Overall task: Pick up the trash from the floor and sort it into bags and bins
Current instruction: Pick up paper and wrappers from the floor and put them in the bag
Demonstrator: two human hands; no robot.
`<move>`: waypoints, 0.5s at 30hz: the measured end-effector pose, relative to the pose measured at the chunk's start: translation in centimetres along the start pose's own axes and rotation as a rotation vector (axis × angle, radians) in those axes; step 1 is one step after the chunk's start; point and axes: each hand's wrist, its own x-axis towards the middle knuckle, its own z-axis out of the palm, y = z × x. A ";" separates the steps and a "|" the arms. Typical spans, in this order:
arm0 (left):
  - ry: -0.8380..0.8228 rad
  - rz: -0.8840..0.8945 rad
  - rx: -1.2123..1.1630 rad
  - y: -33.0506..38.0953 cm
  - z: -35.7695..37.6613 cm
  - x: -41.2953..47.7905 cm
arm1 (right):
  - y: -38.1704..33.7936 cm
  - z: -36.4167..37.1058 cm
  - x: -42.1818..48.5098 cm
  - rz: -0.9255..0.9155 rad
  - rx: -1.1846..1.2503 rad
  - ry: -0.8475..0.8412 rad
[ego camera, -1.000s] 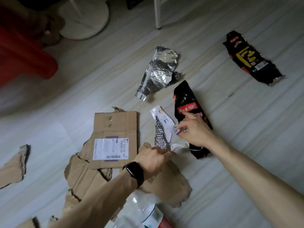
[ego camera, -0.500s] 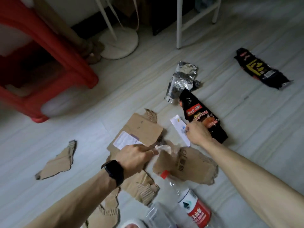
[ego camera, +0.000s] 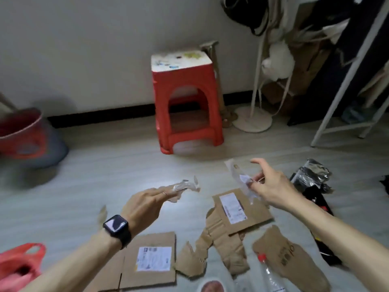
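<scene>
Hands apart above the floor, left hand [ego camera: 143, 205] pinching a crumpled clear scrap [ego camera: 185, 186] at its fingertips, right hand [ego camera: 271, 186] pinching a clear wrapper [ego camera: 237, 175] over the torn cardboard [ego camera: 242, 209]: seemingly mid-carry, the next move probably needing a swing left to the red bag [ego camera: 19, 264].

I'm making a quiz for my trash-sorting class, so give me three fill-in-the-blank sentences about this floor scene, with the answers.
1. The left hand, pinching a crumpled wrapper, wears a ___ on its wrist.
2. The right hand pinches a clear wrapper; the two white-labelled pieces lying on the floor are ___.
3. The stool by the wall is ___ with a white top.

Missing words: watch; cardboard; red.
</scene>
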 end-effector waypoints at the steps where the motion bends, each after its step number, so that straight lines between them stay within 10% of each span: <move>1: 0.017 -0.025 0.018 -1.3 -2.2 -2.7 | -3.3 0.4 0.2 -0.077 0.021 0.017; 15: 0.182 -0.632 0.086 -6.6 -19.7 -35.1 | -39.9 17.4 -8.1 -0.615 0.153 -0.274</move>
